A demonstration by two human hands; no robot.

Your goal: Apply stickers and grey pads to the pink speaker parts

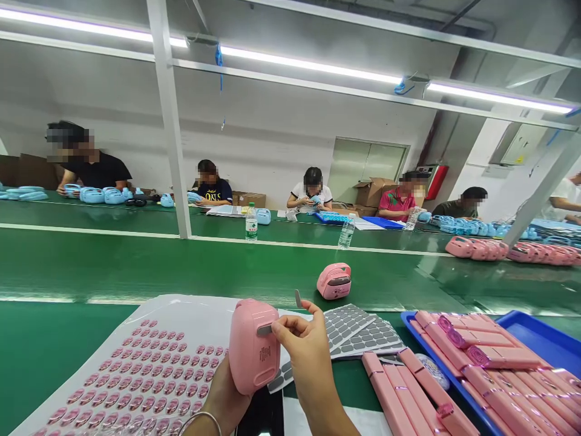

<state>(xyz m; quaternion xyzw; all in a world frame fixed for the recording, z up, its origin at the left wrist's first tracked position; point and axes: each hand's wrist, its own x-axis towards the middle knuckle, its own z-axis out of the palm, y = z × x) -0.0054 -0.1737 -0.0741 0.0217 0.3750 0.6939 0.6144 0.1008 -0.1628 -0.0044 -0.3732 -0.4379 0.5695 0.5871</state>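
My left hand [226, 396], with a bangle at the wrist, is closed around the lower part of a pink plastic device [242, 345], tilted with its printed face to the right. My right hand [308, 351] pinches the end of a grey oval sticker [264, 330] between thumb and finger against that face. Whether the sticker lies fully flat on it I cannot tell. A second grey sticker [298, 298] stands up at a fingertip of the same hand. Sheets of grey stickers [363, 330] lie just beyond my right hand, partly covered by it.
On the left is a large sheet of pink round stickers [149, 369]. Pink bar-shaped parts [408, 393] lie at right beside a loaded blue tray [411, 321]. A finished-looking pink device [334, 281] stands ahead. Several co-workers sit across the green table [113, 266], behind a white post [170, 121].
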